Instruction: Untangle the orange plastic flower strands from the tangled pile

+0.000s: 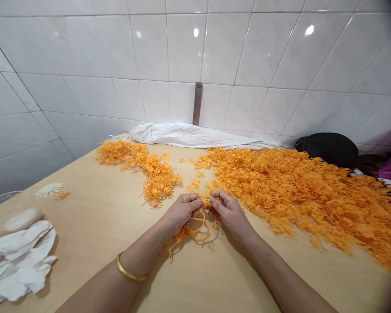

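Near the middle of the table, my left hand (pixel 186 211) pinches a thin orange plastic branching stem (pixel 200 221) between thumb and fingers. The stem's loose, twig-like end hangs below my hands onto the tabletop. Close beside it, my right hand (pixel 228 212) is closed in a pinch on a small orange plastic flower piece (pixel 206 199) at the top of the stem. Just beyond the fingertips lie a few loose orange flower pieces (pixel 193 185). Where the pieces meet between my fingers is partly hidden.
A large heap of orange plastic pieces (pixel 299 187) spreads across the right side; a smaller pile (pixel 156 174) lies left of centre. White cloth (pixel 182 134) runs along the tiled wall. Far left are a white flower piece (pixel 48 189) and crumpled white cloth (pixel 22 265). A black pouch (pixel 329 149) sits back right.
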The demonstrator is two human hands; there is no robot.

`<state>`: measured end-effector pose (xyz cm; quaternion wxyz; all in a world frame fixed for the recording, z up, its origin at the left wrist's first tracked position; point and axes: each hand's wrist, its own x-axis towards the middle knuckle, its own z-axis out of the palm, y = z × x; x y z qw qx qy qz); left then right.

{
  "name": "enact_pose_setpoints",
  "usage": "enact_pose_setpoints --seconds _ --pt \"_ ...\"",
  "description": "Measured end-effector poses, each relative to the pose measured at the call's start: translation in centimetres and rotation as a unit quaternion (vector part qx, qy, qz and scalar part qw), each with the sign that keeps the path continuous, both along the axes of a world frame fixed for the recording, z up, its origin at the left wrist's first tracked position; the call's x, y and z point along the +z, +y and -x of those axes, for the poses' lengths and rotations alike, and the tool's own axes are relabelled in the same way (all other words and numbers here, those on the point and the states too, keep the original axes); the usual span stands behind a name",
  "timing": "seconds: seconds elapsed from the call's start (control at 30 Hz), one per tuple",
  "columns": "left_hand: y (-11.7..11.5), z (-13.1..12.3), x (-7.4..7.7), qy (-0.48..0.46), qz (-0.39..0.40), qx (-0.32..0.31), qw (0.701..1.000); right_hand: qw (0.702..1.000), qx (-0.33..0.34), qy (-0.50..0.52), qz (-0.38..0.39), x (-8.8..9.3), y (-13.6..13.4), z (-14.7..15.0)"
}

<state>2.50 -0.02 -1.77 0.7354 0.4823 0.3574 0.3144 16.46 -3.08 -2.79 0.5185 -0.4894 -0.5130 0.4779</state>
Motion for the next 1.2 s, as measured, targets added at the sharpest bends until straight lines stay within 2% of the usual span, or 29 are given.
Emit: enact_pose_setpoints --seconds 0.23,0.37,0.47,0.57,0.63,0.73,0.8,0.83,0.9,0.97,1.07,1.2 --pt "-0.1 -0.2 -0.4 0.010 -0.005 0.008 1.000 0.995 0.007 -0.101 -0.022 0.4 -0.3 0.2" --pt "-0.2 -0.1 -0.1 0.009 -0.002 -0.007 1.000 0.973 -0.023 -0.218 -0.075 1.3 -0.6 -0.2" --pt "-0.3 -0.2 0.1 0.017 -0.011 -0.011 1.000 0.943 -0.071 -0.300 -0.126 2.2 -0.7 -0.9" --pt "-0.5 -0.4 0.2 0.028 -0.016 -0.007 0.999 0.925 -0.136 -0.319 -0.157 2.6 -0.7 -1.2" --pt "-0.6 -0.6 0.2 0.031 -0.023 -0.005 0.999 0.924 -0.155 -0.312 -0.159 2.5 -0.6 -0.9" --pt "-0.7 -0.7 0.3 0.031 -0.035 -0.004 0.999 0.938 -0.157 -0.280 -0.132 2.2 0.0 -0.7" --pt "-0.8 -0.6 0.3 0.034 -0.038 -0.011 0.999 0.946 -0.179 -0.245 -0.111 2.1 0.4 -1.9" --pt "-0.8 -0.6 0.4 0.037 -0.037 -0.012 0.999 0.948 -0.214 -0.215 -0.099 2.2 0.6 -3.0" --pt "-0.8 -0.4 0.4 0.038 -0.032 -0.006 0.999 0.933 -0.327 -0.130 -0.080 2.7 0.9 -6.1" --pt "-0.7 -0.4 0.4 0.038 -0.031 0.005 0.999 0.896 -0.430 -0.038 -0.100 3.6 0.7 -9.3" --pt "-0.7 -0.3 0.4 0.038 -0.034 0.017 0.999 0.909 -0.395 -0.070 -0.113 4.9 -0.2 -11.3" --pt "-0.6 -0.2 0.2 0.019 -0.024 0.037 0.999 0.962 -0.251 -0.069 -0.086 5.2 -1.7 -7.7"
